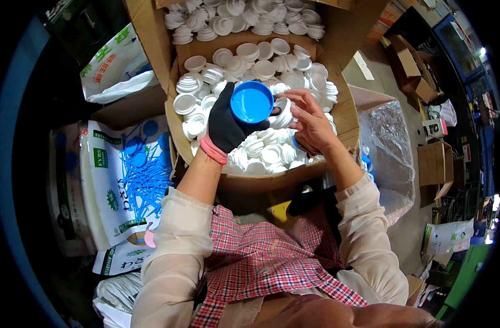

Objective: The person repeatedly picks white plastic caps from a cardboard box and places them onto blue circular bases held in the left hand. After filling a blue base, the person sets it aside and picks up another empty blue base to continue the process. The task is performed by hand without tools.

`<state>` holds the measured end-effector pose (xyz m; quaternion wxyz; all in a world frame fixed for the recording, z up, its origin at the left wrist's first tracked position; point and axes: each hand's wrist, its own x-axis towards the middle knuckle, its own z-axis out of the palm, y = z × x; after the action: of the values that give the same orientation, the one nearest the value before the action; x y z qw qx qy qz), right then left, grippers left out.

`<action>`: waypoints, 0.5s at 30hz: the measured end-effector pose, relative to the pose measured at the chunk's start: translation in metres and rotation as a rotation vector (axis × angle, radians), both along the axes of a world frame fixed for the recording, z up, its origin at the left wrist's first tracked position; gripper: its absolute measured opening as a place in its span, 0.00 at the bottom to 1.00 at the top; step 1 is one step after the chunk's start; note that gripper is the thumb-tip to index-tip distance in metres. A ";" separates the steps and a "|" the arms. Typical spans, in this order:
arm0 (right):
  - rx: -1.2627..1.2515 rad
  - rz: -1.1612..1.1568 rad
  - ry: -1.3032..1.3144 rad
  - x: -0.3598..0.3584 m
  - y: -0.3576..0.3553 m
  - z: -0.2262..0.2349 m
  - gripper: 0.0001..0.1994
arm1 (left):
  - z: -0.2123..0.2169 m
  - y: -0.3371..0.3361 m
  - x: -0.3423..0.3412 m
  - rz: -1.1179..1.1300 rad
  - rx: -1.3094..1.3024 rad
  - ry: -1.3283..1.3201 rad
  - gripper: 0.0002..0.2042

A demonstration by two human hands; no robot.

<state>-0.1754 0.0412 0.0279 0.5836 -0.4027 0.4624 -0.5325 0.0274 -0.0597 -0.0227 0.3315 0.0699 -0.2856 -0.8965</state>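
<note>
My left hand [228, 123], in a black glove with a pink cuff, is closed around a shallow round blue cup [252, 102], its open side facing up. Close to the cup's right side is my bare right hand [311, 121]. Its fingers curl around a white ribbed cap [283, 113], which sits beside the cup; the exact grip is partly hidden. A bit of blue shows under the right palm, too covered to name. Both hands are above a cardboard box [346, 123] full of loose white caps [256, 146].
Behind is another heap of white caps [236, 16]. Blue long-stemmed pieces [143, 175] lie on a printed white sack [105, 202] at left. A clear plastic bag [389, 147] stands right of the box. Farther right are cardboard cartons [435, 164] and a green box [466, 276].
</note>
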 end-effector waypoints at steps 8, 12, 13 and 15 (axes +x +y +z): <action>-0.137 -0.164 -0.023 -0.013 0.010 -0.008 0.32 | 0.014 0.021 -0.012 -0.040 0.091 0.286 0.32; -0.227 -0.114 0.175 -0.020 0.020 0.002 0.34 | 0.016 0.022 -0.012 0.018 0.350 0.327 0.26; -0.241 -0.095 0.224 -0.019 0.022 0.005 0.35 | 0.019 0.023 -0.013 -0.025 0.449 0.283 0.29; -0.270 -0.053 0.240 -0.015 0.024 0.010 0.35 | 0.010 0.022 -0.018 -0.023 0.516 0.132 0.35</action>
<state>-0.1903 0.0652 0.0381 0.4507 -0.5255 0.4636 -0.5530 0.0090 -0.0381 -0.0127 0.3106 0.0902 -0.0259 -0.9459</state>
